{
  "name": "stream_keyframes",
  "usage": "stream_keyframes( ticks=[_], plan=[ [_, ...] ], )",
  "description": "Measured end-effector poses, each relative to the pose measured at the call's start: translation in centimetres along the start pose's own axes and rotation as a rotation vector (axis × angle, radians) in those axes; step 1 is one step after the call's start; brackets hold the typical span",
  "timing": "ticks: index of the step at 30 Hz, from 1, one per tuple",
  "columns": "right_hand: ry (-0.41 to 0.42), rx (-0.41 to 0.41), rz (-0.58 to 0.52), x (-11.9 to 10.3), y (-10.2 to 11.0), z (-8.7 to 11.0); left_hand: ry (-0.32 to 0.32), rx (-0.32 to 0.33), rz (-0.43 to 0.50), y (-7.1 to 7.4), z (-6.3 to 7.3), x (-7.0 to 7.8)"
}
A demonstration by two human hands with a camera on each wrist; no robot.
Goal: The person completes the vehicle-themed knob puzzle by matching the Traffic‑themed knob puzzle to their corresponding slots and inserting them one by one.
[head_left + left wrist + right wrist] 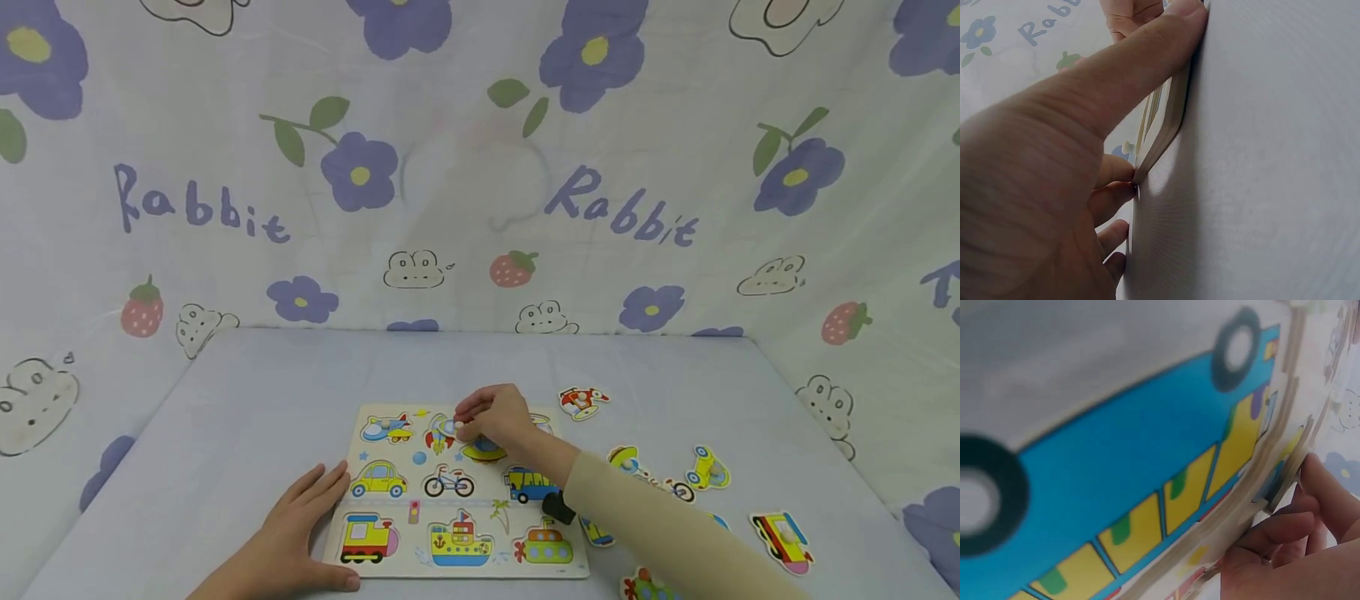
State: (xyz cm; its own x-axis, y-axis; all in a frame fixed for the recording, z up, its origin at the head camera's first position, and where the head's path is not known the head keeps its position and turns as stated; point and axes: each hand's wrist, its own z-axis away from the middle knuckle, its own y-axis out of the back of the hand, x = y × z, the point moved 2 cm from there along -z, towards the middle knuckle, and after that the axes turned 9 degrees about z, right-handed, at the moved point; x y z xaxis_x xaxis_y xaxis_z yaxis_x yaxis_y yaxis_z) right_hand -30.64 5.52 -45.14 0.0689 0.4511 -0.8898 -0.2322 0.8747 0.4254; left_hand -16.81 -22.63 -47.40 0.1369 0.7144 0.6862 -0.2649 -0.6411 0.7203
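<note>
A wooden peg puzzle board with vehicle pictures lies flat on the table. My left hand rests at its left side, fingers spread, fingertips at the edge and thumb by the near left corner; the left wrist view shows the thumb along the board's side. Over the back row, my right hand pinches a rocket puzzle piece near its pale knob, above the rocket picture. From the right wrist, the fingers appear beside the thin piece, beyond the bus picture. A plane piece with a knob sits in the back left recess.
Loose pieces lie right of the board: a helicopter, a car, a train, a submarine and several others partly behind the right forearm. A patterned cloth wall stands behind the table.
</note>
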Motion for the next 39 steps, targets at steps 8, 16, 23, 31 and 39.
stream_keyframes(
  ticks=[8, 16, 23, 31, 39],
  plan=[
    [-0.018, 0.019, 0.052, -0.3, -0.3, -0.1, -0.038, 0.009, -0.008, 0.0, 0.2, 0.1],
    [0.016, 0.0, 0.083, -0.6, -1.0, -0.2, -0.057, 0.005, -0.002, 0.1, 0.2, 0.1],
    [0.035, -0.088, 0.072, -0.7, -1.2, -0.6, -0.064, 0.006, 0.002, 0.2, 0.2, 0.2],
    [0.012, -0.065, 0.044, -0.8, -1.5, -0.8, -0.042, -0.002, 0.025, 0.3, 0.3, 0.3],
    [-0.01, -0.041, 0.04, -0.9, -2.0, -0.8, -0.022, -0.003, 0.025, 0.1, 0.2, 0.0]
  ],
)
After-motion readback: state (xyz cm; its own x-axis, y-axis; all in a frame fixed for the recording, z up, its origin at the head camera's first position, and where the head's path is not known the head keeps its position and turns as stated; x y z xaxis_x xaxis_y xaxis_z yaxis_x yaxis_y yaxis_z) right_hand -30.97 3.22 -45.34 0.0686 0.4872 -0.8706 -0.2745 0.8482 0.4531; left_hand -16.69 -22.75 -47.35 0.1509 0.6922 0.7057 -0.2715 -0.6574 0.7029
